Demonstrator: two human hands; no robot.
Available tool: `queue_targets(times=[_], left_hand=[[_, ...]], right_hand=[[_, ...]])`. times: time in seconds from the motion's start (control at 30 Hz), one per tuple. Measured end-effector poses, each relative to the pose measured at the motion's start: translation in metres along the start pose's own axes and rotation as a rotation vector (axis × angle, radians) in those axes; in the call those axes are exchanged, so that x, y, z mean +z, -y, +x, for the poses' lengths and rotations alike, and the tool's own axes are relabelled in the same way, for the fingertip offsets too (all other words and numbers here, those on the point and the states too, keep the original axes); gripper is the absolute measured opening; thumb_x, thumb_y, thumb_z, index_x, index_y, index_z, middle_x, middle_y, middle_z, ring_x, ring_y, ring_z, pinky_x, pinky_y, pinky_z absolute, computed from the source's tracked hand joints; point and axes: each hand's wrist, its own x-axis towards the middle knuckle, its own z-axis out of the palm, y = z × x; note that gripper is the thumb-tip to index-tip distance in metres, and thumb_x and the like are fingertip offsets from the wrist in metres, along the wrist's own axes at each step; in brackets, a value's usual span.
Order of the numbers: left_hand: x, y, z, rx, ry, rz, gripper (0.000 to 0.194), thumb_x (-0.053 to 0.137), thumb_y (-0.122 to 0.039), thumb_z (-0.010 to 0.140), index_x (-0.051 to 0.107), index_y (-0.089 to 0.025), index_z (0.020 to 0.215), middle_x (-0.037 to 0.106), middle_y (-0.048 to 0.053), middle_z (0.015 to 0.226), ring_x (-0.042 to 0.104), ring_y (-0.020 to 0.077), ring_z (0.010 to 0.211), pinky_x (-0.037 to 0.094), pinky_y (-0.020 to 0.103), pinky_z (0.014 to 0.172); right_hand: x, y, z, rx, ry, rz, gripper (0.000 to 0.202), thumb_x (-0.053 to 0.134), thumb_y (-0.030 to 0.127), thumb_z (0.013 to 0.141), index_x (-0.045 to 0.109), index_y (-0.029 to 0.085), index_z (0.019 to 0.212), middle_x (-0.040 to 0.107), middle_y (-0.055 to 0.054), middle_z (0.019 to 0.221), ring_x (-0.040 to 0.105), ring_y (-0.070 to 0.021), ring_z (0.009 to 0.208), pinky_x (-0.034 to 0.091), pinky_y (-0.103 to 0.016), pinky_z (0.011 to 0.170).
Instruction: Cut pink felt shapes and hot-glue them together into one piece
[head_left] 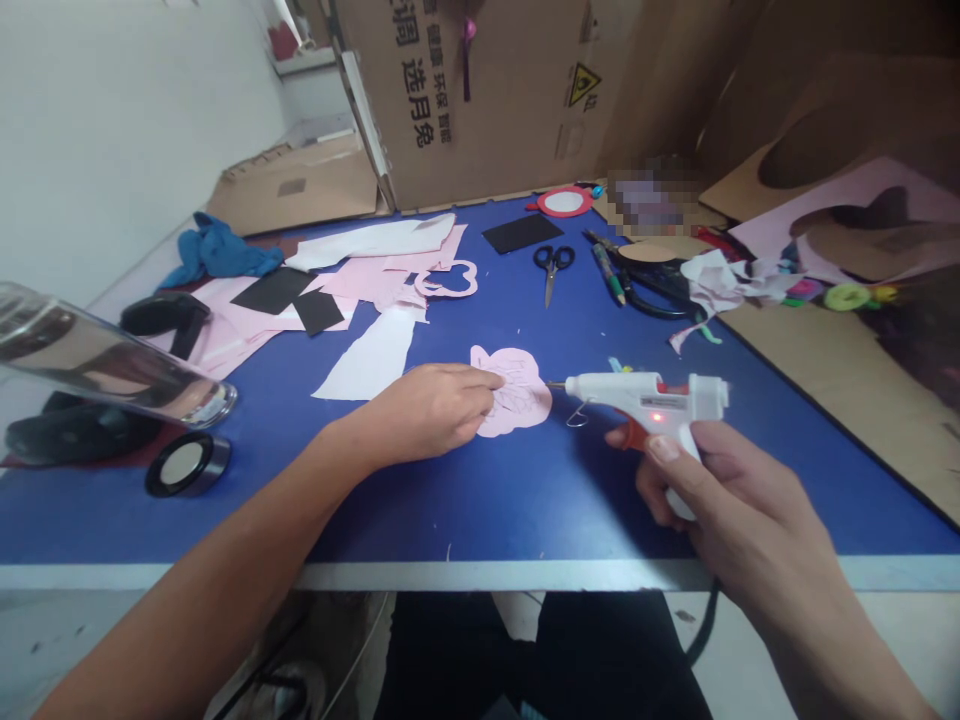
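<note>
The person's left forearm reaches up and inward from the lower left, with the left hand [435, 410] palm down over the blue tabletop [480, 510]. The right forearm comes in from the lower right, and the right hand [750, 490] is raised near the table's front edge, thumb toward the left.

A pale pink, scallop-edged paper cutout with line drawing [529, 405] lies flat on the tabletop between the hands, its left part under the left fingertips. A white plastic glue gun with an orange trigger [634, 393] points left from the right hand, its metal nozzle at the cutout's right edge; whether they touch cannot be told.

The left fingers are bunched together and bent slightly, pressing on the paper; whether they pinch anything is unclear. The right fingers are wrapped closed around the gun's handle, the index finger at the trigger. Black-handled scissors [553, 268] lie beyond the cutout.
</note>
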Motion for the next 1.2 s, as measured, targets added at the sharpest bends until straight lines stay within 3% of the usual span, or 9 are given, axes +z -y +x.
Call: queue_targets(times=[0.33,0.57,0.73,1.2], left_hand=[[-0.002,-0.003,0.002,-0.062,0.017,-0.052,0.025,0.054,-0.012,0.103,0.075,-0.018,0.09,0.079,0.012,0.139,0.077,0.0243,0.126,0.061,0.04,0.113],[-0.013,-0.002,0.001,-0.077,0.101,-0.124,0.018,0.06,-0.013,0.098,0.077,-0.021,0.096,0.076,0.007,0.145,0.073,0.0265,0.133,0.06,0.041,0.112],[-0.008,0.0,0.001,-0.046,0.089,-0.057,0.022,0.059,-0.012,0.1,0.079,-0.019,0.098,0.076,0.009,0.145,0.072,0.0254,0.134,0.058,0.039,0.116],[0.002,-0.005,0.001,0.016,0.025,0.112,0.019,0.056,-0.013,0.104,0.075,-0.013,0.101,0.078,0.016,0.138,0.078,0.0267,0.122,0.063,0.038,0.105]], right_hand=[[-0.007,-0.011,0.007,-0.034,0.044,-0.035,0.041,0.072,0.066,0.098,0.077,0.025,0.105,0.061,0.0,0.061,0.054,-0.0187,0.057,0.044,-0.032,0.052],[-0.009,-0.015,0.011,-0.049,0.068,-0.017,0.041,0.073,0.064,0.098,0.068,0.026,0.082,0.066,-0.003,0.067,0.058,-0.02,0.064,0.045,-0.031,0.053],[-0.006,-0.012,0.008,-0.047,0.052,0.005,0.038,0.072,0.063,0.099,0.073,0.025,0.101,0.06,0.001,0.063,0.052,-0.0184,0.059,0.042,-0.032,0.053],[-0.003,-0.008,0.006,-0.042,0.045,0.007,0.04,0.071,0.063,0.101,0.074,0.024,0.108,0.058,0.003,0.06,0.052,-0.0167,0.059,0.041,-0.032,0.056]])
